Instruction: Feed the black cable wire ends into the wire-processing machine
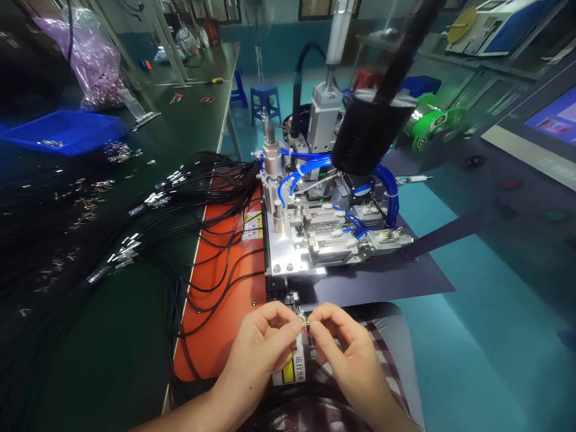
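My left hand (270, 342) and my right hand (344, 342) meet in front of the machine, just above my lap. Both are closed in a pinch, thumb against forefinger. Between the fingertips run thin wires (306, 324), yellowish with a bit of red below; their ends are hidden by the fingers. Just behind the fingertips is the front end of the machine (301, 312), with small metal parts. A white and yellow label (288, 369) with printed characters shows below, between my wrists.
An orange plate (225, 288) carries several black cables (225, 180) to the left. Metal cylinders with blue air tubes (315, 163) stand ahead, under a black lamp head (366, 132). Bundles of metal-ended cables (126, 252) and a blue tray (67, 129) lie on the dark green table.
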Motion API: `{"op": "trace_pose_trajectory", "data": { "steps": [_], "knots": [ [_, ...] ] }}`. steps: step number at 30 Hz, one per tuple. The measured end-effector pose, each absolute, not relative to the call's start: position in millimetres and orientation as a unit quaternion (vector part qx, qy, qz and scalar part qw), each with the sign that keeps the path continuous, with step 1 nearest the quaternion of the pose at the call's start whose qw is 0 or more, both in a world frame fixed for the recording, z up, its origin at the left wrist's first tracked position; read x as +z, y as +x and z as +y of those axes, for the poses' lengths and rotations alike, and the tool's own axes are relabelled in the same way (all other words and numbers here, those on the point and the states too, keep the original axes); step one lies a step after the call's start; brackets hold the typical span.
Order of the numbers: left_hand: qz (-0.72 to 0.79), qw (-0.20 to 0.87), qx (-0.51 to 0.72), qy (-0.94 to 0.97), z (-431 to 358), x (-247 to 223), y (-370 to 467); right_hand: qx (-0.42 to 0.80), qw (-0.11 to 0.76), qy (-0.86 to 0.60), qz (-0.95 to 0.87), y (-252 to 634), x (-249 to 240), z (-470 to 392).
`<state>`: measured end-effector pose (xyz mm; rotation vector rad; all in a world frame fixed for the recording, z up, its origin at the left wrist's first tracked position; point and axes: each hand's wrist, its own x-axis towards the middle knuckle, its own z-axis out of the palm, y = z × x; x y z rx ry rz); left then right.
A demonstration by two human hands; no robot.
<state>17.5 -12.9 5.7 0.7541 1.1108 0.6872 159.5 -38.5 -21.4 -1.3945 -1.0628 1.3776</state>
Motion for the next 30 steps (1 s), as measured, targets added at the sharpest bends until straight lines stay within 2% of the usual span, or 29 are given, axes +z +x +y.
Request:
{"op": "trace_pose_trajectory", "data": {
  "steps": [14,21,25,30],
  "knots": [
    [0.492,0.736,0.31,0.346,-13.6,5.9,18.0,0.471,0.47,-0.555,-0.499,158.7,-14.3,-32.5],
    [0.506,0.728,0.296,0.355,-13.7,8.6,20.2,0.466,0.438,-0.569,-0.517,158.2,-10.3,-36.1],
    [0.506,0.726,0.302,0.355,-12.4,8.9,20.8,0.506,0.423,-0.574,-0.485,159.0,-11.3,-34.4],
    [0.507,0.721,0.299,0.367,-13.0,8.6,20.5,0.504,0.443,-0.565,-0.481,160.9,-12.9,-35.5]
  ]
}}
